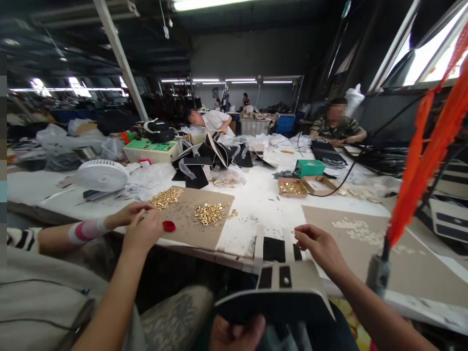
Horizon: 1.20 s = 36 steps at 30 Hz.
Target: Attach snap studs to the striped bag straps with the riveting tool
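Note:
At the bottom centre my left hand (237, 334) grips the near edge of a black-and-beige panel (274, 303), thumb on top. The panel is tilted, and its beige face bears black strips and a small whitish piece (286, 281). My right hand (320, 243) is above the table edge, thumb and forefinger pinched on a small thin metal-looking piece (293, 232), too small to name. Below its fingertips lies a black patch (274, 249) on a pale strip. To the right, small whitish pieces (360, 230) are scattered on a brown board (409, 273).
A co-worker's hands (144, 226) are at the left, beside a red lid-like item (168, 225). Gold metal pieces (209, 213) lie in piles on a cardboard sheet (204, 239). Orange strands (420, 161) hang close on the right. Beyond are a green box (310, 167) and small cartons (321, 185).

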Each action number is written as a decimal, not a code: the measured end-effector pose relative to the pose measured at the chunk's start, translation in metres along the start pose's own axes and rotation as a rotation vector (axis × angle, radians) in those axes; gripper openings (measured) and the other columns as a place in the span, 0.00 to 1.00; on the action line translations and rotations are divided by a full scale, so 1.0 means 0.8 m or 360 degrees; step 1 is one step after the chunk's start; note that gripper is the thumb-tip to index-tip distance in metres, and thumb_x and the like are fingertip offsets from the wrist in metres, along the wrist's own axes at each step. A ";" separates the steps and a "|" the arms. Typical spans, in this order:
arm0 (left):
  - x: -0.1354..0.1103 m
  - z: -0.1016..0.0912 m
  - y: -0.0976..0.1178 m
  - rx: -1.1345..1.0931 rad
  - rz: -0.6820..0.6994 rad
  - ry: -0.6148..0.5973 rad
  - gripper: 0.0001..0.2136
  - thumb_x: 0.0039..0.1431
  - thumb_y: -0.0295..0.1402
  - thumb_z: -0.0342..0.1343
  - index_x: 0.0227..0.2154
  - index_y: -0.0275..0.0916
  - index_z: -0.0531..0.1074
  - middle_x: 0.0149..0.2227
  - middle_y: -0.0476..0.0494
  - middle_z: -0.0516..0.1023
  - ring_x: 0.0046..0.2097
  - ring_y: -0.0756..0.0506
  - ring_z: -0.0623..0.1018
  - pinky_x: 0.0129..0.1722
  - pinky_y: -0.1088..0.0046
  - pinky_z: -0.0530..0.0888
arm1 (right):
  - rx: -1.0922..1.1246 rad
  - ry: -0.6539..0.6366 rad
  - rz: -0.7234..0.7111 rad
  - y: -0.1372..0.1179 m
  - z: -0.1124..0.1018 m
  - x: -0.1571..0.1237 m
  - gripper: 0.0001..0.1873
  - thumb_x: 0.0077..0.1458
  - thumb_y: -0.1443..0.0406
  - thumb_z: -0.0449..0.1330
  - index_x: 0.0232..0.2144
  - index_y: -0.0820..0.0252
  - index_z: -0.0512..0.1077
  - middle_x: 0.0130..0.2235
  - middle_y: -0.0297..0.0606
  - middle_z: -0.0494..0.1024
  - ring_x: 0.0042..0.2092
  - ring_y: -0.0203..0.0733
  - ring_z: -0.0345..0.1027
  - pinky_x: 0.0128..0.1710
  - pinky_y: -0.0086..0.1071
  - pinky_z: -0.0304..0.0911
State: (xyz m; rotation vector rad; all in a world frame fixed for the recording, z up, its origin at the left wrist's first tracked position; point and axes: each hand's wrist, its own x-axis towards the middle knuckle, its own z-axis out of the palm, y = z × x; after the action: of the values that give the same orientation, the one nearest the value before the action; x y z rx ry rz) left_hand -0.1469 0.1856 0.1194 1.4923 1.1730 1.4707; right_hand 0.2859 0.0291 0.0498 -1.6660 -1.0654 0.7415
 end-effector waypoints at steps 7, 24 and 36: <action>-0.023 -0.005 -0.012 -0.0038 0.0040 -0.0033 0.19 0.66 0.53 0.54 0.26 0.46 0.73 0.28 0.49 0.79 0.47 0.46 0.84 0.42 0.66 0.85 | -0.0743 -0.0383 -0.0408 -0.017 0.045 -0.006 0.12 0.58 0.60 0.56 0.33 0.57 0.78 0.30 0.34 0.81 0.33 0.41 0.74 0.35 0.31 0.64; -0.039 -0.013 -0.060 -0.0154 -0.0240 -0.0212 0.10 0.64 0.33 0.58 0.25 0.43 0.76 0.32 0.54 0.81 0.66 0.50 0.71 0.51 0.79 0.75 | -0.1431 -0.0535 -0.0614 0.014 0.092 0.018 0.10 0.63 0.64 0.57 0.36 0.53 0.79 0.39 0.34 0.79 0.39 0.40 0.73 0.36 0.31 0.55; -0.031 -0.014 -0.055 -0.0353 -0.0631 0.0010 0.13 0.62 0.44 0.59 0.34 0.40 0.81 0.43 0.48 0.83 0.68 0.40 0.68 0.44 0.73 0.78 | -0.1583 -0.0740 -0.0400 -0.011 0.091 0.034 0.09 0.64 0.62 0.58 0.38 0.53 0.80 0.43 0.36 0.82 0.44 0.45 0.75 0.41 0.34 0.61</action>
State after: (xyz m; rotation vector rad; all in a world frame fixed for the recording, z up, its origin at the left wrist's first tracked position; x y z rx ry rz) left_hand -0.1610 0.1751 0.0710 1.0361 1.1856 1.2839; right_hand 0.2325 0.0843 0.0349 -2.1334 -2.1722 0.4432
